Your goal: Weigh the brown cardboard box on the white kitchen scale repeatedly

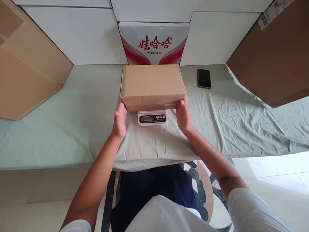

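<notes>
A brown cardboard box (153, 82) sits on or just over a small white digital scale (152, 118), whose platform it hides. The scale's display and buttons face me, and I make out no digits on the display. At the box's near left corner, my left hand (120, 120) presses its fingers to the side, partly hidden by the box. Against the near right corner rests my right hand (183, 114), its thumb along the front face. Between them the two hands hold the box level.
A black phone (204, 78) lies to the right on the pale green cloth (96, 129). Behind stands a white-and-red printed carton (154, 42) among white panels. Large cardboard pieces flank the table, one on the left (31, 64) and one on the right (275, 61).
</notes>
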Tool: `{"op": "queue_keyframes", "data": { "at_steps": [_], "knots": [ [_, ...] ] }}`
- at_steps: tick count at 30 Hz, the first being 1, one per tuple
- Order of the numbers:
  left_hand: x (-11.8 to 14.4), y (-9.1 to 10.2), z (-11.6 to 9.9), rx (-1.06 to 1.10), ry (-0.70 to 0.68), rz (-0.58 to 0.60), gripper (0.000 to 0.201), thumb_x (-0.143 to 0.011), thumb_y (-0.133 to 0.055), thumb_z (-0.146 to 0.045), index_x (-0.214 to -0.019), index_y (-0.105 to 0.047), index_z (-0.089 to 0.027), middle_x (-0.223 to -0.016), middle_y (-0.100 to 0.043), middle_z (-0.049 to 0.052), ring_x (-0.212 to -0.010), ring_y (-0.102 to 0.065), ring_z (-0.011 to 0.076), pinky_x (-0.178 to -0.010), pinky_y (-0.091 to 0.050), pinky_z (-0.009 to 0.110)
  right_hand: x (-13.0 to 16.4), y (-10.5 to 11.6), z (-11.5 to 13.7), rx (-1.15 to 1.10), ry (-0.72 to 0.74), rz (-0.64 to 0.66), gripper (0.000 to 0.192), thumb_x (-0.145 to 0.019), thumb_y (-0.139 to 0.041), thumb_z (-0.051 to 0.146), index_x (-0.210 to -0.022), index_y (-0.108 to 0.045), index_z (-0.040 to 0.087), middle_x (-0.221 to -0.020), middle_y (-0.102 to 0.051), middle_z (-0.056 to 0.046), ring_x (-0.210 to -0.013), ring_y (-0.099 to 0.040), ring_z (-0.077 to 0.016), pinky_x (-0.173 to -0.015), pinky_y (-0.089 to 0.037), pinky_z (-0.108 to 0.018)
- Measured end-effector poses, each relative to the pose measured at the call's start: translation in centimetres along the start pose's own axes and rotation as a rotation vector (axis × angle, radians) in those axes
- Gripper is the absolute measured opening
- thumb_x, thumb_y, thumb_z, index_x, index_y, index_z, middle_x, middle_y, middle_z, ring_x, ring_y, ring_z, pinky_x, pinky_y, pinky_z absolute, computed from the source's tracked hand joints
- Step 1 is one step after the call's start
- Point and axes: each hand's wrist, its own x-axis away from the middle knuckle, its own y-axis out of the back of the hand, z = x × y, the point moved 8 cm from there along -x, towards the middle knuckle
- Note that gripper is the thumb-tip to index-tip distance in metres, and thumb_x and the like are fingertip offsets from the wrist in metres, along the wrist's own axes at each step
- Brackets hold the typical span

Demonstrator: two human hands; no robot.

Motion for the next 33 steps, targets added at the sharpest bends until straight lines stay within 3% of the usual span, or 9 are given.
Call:
{"op": "queue_keyframes", "data": {
  "at_steps": [6,13,20,27,33],
  "knots": [
    [-0.1,0.0,0.1,0.020,0.024,-0.001,0.093,-0.082,-0.023,-0.093,-0.151,-0.054,-0.038,-0.167,-0.046,0.004,-0.160,-0.034,0.0319,-0.132,-0.026,0.046,-0.1,-0.1,0.2,-0.051,0.006,0.009,0.066,-0.093,-0.045,0.069,-0.155,-0.037,0.047,-0.168,-0.042,0.013,-0.163,-0.029,-0.0240,-0.140,-0.021,-0.047],
    [-0.2,0.0,0.2,0.018,0.031,-0.004,0.093,-0.082,-0.022,-0.093,-0.151,-0.053,-0.039,-0.167,-0.047,0.003,-0.160,-0.034,0.0316,-0.131,-0.027,0.048,-0.1,0.0,0.0,-0.045,0.009,0.010,0.066,-0.092,-0.045,0.071,-0.154,-0.038,0.048,-0.169,-0.040,0.013,-0.165,-0.024,-0.0241,-0.141,-0.018,-0.050],
    [-0.5,1.7,-0.2,0.020,-0.025,-0.037,0.088,-0.085,-0.020,-0.091,-0.157,-0.044,-0.045,-0.174,-0.031,-0.009,-0.166,-0.017,0.0235,-0.136,-0.019,0.041,-0.8,2.2,-0.6,0.005,0.005,-0.070,0.074,-0.088,-0.041,0.082,-0.156,-0.026,0.058,-0.176,-0.019,0.020,-0.169,-0.010,-0.0252,-0.139,-0.012,-0.059],
    [-0.4,2.5,-0.3,0.028,-0.022,-0.082,0.094,-0.087,-0.011,-0.089,-0.160,-0.041,-0.038,-0.177,-0.025,-0.006,-0.166,-0.014,0.0232,-0.137,-0.016,0.039,-0.8,2.8,-0.7,-0.013,0.003,-0.096,0.069,-0.091,-0.042,0.077,-0.155,-0.031,0.055,-0.176,-0.023,0.017,-0.168,-0.017,-0.0252,-0.139,-0.012,-0.056],
    [-0.5,2.7,-0.3,-0.014,0.004,-0.084,0.093,-0.085,-0.010,-0.091,-0.157,-0.043,-0.043,-0.175,-0.027,-0.010,-0.166,-0.013,0.0218,-0.137,-0.017,0.038,-1.0,3.3,-1.2,-0.018,-0.022,-0.125,0.073,-0.090,-0.042,0.076,-0.157,-0.030,0.052,-0.176,-0.024,0.014,-0.167,-0.021,-0.0257,-0.138,-0.015,-0.057]
  ]
}}
